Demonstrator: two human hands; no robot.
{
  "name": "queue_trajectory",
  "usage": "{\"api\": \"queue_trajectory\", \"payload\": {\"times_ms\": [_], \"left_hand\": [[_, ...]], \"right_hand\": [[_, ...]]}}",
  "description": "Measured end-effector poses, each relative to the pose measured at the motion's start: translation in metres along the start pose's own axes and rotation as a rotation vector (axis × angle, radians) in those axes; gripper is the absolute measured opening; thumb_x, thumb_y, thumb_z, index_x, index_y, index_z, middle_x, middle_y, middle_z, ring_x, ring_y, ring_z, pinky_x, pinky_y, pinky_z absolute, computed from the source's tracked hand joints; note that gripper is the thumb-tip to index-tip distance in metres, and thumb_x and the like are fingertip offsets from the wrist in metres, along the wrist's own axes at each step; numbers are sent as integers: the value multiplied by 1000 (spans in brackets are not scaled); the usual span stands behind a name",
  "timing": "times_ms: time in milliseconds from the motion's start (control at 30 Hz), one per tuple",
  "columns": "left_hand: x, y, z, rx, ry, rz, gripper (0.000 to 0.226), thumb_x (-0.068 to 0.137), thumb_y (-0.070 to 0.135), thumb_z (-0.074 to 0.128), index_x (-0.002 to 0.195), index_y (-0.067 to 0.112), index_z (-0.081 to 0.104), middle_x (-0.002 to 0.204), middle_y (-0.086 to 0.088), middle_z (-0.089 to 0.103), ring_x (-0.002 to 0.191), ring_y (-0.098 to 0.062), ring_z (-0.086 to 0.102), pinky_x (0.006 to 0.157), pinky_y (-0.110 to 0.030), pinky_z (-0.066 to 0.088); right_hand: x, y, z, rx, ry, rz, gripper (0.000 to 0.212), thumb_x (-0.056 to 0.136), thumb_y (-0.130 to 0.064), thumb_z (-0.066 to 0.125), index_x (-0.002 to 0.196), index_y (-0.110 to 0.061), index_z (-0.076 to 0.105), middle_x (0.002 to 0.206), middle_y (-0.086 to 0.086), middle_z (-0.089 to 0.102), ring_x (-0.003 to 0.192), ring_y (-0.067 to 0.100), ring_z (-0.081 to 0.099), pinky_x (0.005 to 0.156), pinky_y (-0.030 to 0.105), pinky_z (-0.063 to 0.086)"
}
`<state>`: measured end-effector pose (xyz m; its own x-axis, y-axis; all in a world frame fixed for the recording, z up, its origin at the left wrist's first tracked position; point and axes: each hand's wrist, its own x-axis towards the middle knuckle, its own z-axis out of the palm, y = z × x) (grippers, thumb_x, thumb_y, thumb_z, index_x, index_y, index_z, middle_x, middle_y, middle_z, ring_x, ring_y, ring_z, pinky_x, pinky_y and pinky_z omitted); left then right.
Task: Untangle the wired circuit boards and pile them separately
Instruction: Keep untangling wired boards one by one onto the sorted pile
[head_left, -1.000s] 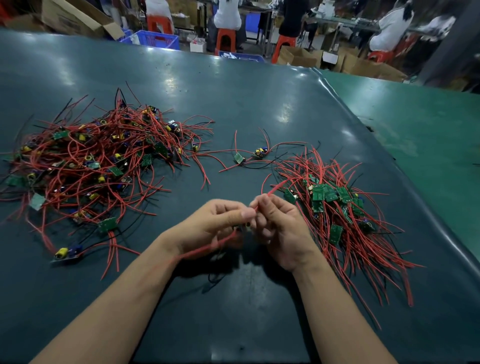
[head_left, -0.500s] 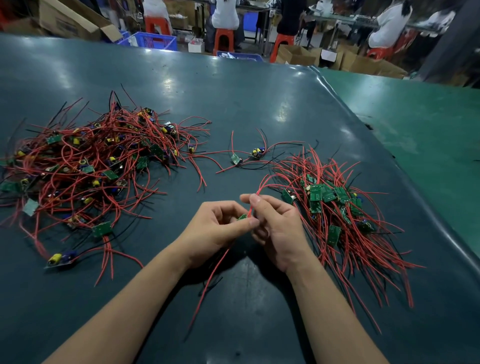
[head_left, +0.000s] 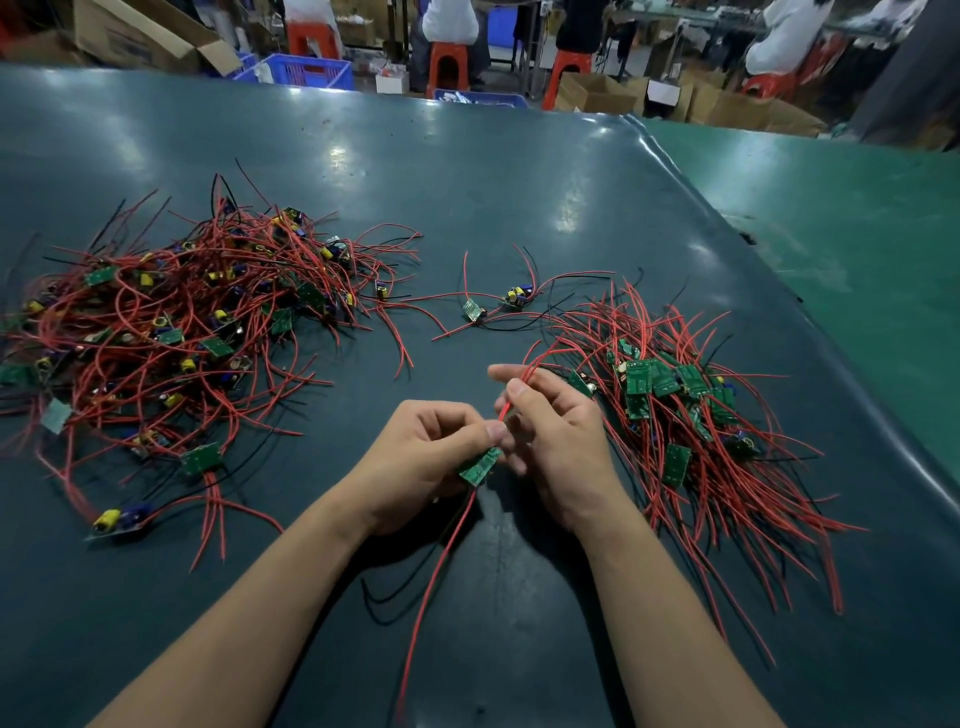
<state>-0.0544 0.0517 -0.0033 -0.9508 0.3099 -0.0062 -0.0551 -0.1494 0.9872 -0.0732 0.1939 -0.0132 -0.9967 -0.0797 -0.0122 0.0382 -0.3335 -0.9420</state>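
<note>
Left to right on the table (head_left: 519, 182): tangled pile (head_left: 197, 332); left hand (head_left: 421, 457), fingers pinching a circuit board (head_left: 479, 466) held above the table; right hand (head_left: 556, 441), fingers clamped on its red wire (head_left: 519, 387); sorted pile (head_left: 691, 415).

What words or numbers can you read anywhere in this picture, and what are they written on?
No text can be read anywhere.
Cardboard box at the back left: dark printed marks, too blurred to read.
Held circuit board, pinched by the left hand while the right hand holds its red wire: any markings are too small to read.
Boards in the sorted pile: markings too small.
</note>
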Motion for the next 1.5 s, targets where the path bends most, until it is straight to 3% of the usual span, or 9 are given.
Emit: {"api": "queue_trajectory", "payload": {"times_ms": [67, 133, 267, 500, 633, 867, 1067, 1233, 1500], "left_hand": [[-1, 1, 1, -27, 13, -18, 22, 84, 22, 65, 65, 13, 71, 56, 1, 64, 44, -14, 38, 43, -16, 25], [-1, 1, 2, -58, 32, -41, 24, 86, 18, 60, 68, 3, 66, 50, 4, 58, 35, -2, 41, 35, -11, 27], [0, 2, -1, -70, 29, -91, 19, 75, 22, 65, 58, 13, 67, 59, -2, 64, 42, -6, 48, 39, -15, 28], [-2, 1, -6, -127, 15, -84, 23, 78, 15, 70, 55, 12, 70, 56, -2, 63, 43, -7, 48, 43, -15, 37], [-3, 2, -5, -70, -14, -94, 24, 76, 14, 75, 53, 12, 70, 50, 1, 57, 41, -7, 44, 45, -22, 26], [-5, 5, -5, -118, 32, -87, 24, 74, 11, 74, 51, 9, 67, 48, 1, 58, 40, -6, 45, 42, -15, 35], [-2, 4, -5, -104, 69, -119, 23, 73, 19, 65, 52, 11, 69, 53, -2, 60, 41, -9, 43, 48, -26, 19], [-5, 3, -5, -69, 7, -102, 25, 75, 17, 64, 51, 10, 69, 49, 1, 58, 40, -7, 42, 43, -22, 26], [-6, 3, -5, -68, -6, -85, 25, 76, 17, 63, 53, 12, 69, 45, 3, 54, 38, -5, 38, 43, -24, 20]], "right_hand": [[1, -3, -2, 116, 15, 33, 19, 97, -6, 53, 100, -11, 71, 72, 2, 64, 45, 9, 48, 36, 18, 33], [2, -7, -6, 216, 59, 78, 14, 94, -10, 57, 99, -10, 70, 73, 4, 69, 43, 6, 47, 34, 14, 31], [2, -12, -9, 341, 98, 126, 18, 80, -23, 65, 91, -9, 68, 73, 4, 70, 44, 4, 49, 35, 12, 32], [4, -14, -4, 341, 116, 175, 17, 97, -10, 51, 95, -6, 67, 63, -2, 63, 42, 3, 48, 37, 12, 35], [5, -15, -5, 379, 73, 214, 19, 98, -13, 47, 96, -4, 64, 56, -3, 56, 32, 2, 36, 32, 12, 27], [7, -12, -5, 77, 213, 19, 12, 98, -5, 53, 95, -6, 65, 72, 6, 73, 36, 8, 47, 34, 16, 32], [4, -26, -16, 629, 90, 220, 20, 96, -6, 42, 100, -3, 62, 64, 1, 63, 35, 2, 41, 32, 9, 31], [1, -26, -13, 596, 35, 209, 18, 84, -21, 52, 92, -7, 59, 47, -7, 48, 25, 2, 34, 26, 9, 23], [1, -26, -14, 636, 84, 221, 39, 104, -34, 37, 69, -17, 43, 49, -4, 44, 28, 2, 32, 28, 12, 22]]}}
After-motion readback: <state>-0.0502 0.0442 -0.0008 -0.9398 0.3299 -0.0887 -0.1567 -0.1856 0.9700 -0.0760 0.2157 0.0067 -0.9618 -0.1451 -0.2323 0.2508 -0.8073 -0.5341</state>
